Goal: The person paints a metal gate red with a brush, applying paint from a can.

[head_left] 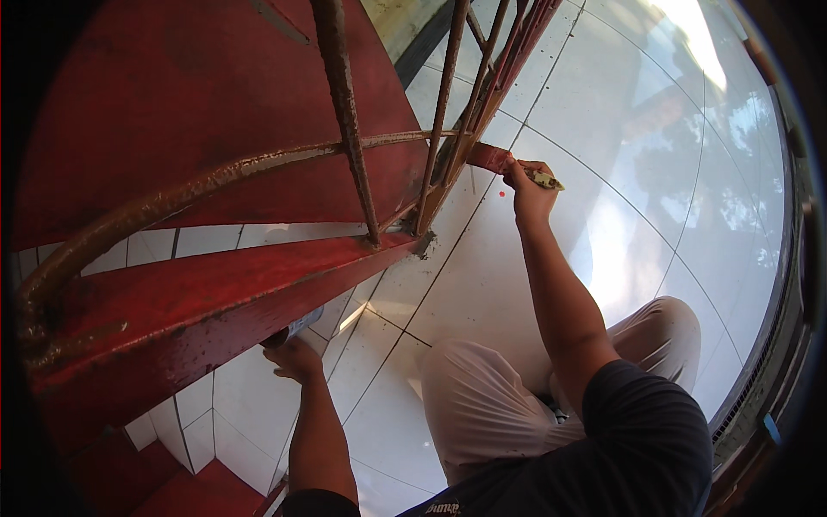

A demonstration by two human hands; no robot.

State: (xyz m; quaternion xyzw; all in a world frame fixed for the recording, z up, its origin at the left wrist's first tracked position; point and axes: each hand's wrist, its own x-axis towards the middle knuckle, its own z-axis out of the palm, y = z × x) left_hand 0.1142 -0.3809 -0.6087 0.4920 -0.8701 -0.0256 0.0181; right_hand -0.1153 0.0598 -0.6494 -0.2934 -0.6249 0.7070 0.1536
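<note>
My right hand (532,191) grips a paintbrush (544,179) with a pale, stained handle. Its wide red end lies against the lower side of the brown-red metal railing (448,164). My left hand (295,359) is closed on a paint can (303,322) beside the red beam (215,297). Only a bluish-grey strip of the can's side shows; the beam hides the rest, along with some of my fingers. A small red paint drop (502,194) sits on the white floor tile just below the brush.
Red stair treads (215,103) fill the upper left, crossed by a curved brown handrail (172,194) and upright bars. White floor tiles (689,224) spread to the right, with glare on them. My bent knees (482,388) are close under my right arm. More red steps (202,491) lie lower left.
</note>
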